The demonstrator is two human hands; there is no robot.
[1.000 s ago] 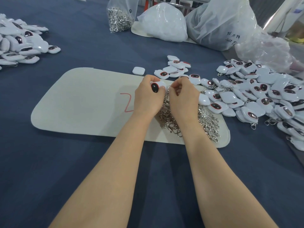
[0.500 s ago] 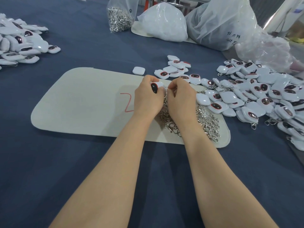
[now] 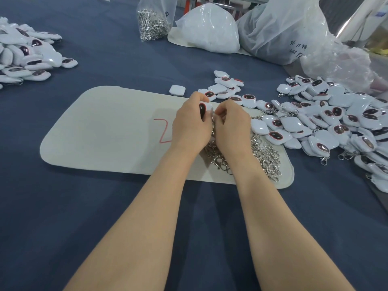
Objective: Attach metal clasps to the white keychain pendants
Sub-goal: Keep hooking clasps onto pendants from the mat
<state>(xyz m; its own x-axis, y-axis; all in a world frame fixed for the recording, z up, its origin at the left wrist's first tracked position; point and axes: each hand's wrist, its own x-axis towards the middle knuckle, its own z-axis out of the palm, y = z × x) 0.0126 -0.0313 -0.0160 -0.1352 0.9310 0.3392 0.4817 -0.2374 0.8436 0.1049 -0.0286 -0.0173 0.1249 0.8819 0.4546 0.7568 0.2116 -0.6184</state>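
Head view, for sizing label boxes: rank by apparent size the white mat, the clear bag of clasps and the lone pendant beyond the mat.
1. white mat
2. clear bag of clasps, farther off and cropped at the top, so understated
3. lone pendant

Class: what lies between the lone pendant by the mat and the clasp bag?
Head view: only bare blue cloth between lone pendant and clasp bag.

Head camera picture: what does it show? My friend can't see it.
The left hand grips a white pendant while the right hand pinches a metal clasp against it, above a pale mat. Loose clasps lie under the hands; pendant piles sit right and far left on blue cloth.
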